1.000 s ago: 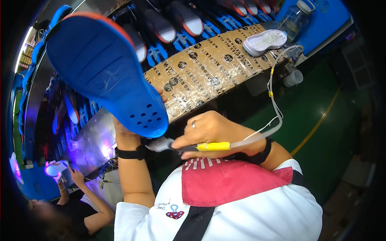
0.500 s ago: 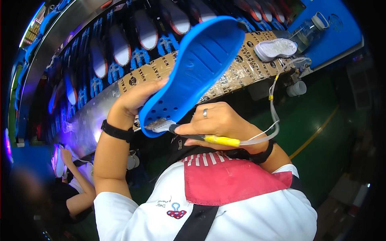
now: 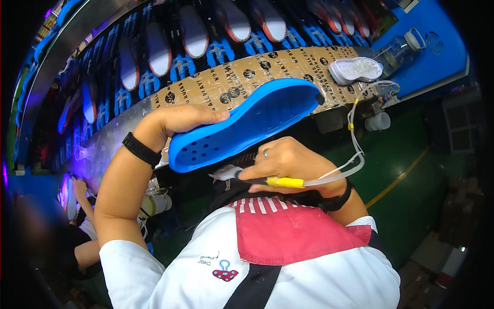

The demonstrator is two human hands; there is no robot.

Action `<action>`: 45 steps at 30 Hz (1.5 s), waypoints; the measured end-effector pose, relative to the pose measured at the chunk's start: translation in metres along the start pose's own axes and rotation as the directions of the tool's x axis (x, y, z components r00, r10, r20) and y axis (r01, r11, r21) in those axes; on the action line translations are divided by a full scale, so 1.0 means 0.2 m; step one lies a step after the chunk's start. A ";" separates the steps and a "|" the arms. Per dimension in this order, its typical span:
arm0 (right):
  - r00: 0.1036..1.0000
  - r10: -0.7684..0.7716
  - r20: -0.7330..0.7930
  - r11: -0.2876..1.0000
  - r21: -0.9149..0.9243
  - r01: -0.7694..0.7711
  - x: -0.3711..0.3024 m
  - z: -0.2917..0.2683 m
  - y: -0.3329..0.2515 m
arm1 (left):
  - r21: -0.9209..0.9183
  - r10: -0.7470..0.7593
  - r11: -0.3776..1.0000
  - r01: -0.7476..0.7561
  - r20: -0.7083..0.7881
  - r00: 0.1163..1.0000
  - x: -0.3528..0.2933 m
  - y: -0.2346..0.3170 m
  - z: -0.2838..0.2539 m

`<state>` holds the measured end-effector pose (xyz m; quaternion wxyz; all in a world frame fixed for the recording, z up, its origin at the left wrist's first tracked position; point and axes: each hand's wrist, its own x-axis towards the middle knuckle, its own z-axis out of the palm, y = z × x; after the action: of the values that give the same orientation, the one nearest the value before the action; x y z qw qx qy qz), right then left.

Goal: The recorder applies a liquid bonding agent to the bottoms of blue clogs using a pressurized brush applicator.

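Note:
A blue shoe sole point(image 3: 247, 119) with raised side walls hangs tilted in front of me, a cluster of small holes at its left end. Gripping its far rim, my left hand point(image 3: 193, 118) has the thumb along the edge and the other fingers hidden behind. In my right hand point(image 3: 288, 160) is a brush point(image 3: 257, 181) with pale bristles, a dark handle and yellow tape, held in a pinch. Its bristles point left, just below the sole's near edge and apart from it. A clear tube point(image 3: 334, 178) runs from the handle's end toward the bench.
Beyond the sole lies a cardboard-covered ledge point(image 3: 262, 67). A white sole point(image 3: 356, 70) and a clear jug point(image 3: 399, 51) stand at its right end, a white cup point(image 3: 378, 121) below. Several shoes point(image 3: 194, 38) sit on blue holders behind. At left, another person's hand point(image 3: 78, 189) holds a shoe.
The sole has come down and tipped flatter, its right end lower. The brush has left the sole's holed end and is now below its near edge.

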<state>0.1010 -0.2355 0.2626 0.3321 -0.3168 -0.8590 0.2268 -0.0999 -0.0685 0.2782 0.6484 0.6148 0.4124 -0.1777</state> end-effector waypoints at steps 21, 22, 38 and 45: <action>0.953 0.168 -0.251 0.985 0.072 -0.154 -0.11 0.04 0.08 | -0.788 0.292 0.496 -0.366 -0.245 0.924 0.20 -0.54 0.05; 0.947 0.206 -0.248 0.978 0.047 -0.201 -0.11 0.02 0.07 | -0.763 0.392 0.363 -0.535 -0.395 0.830 0.21 -0.56 0.10; 0.787 0.418 -0.453 0.900 0.326 -0.291 -0.03 0.06 0.08 | -0.910 0.594 -0.256 -0.327 -0.415 0.690 0.30 -0.81 0.33; 0.770 0.473 -0.428 0.864 0.396 -0.310 0.16 0.07 0.00 | -0.878 0.666 -0.439 -0.191 -0.461 0.586 0.28 -0.65 0.39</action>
<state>0.0724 -0.2164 0.2670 0.5367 -0.4846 -0.6079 0.3279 -0.1377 -0.1502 0.1442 0.9205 -0.0192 -0.0279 0.3893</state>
